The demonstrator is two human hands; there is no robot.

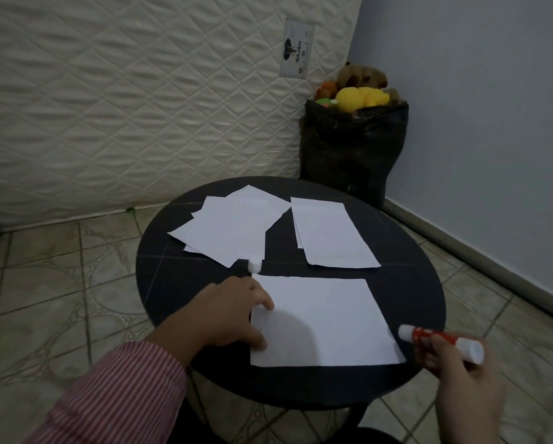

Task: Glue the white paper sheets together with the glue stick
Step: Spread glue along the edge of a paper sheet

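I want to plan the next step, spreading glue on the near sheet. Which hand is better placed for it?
The right hand. It already holds the uncapped glue stick, tip at the near sheet right edge. The left hand presses that sheet's left edge.

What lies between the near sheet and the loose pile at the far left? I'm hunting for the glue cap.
In the head view, a small white cap stands on the black table between the near sheet and the pile.

Home room: upright mattress [140, 107], tiled floor [60, 299].
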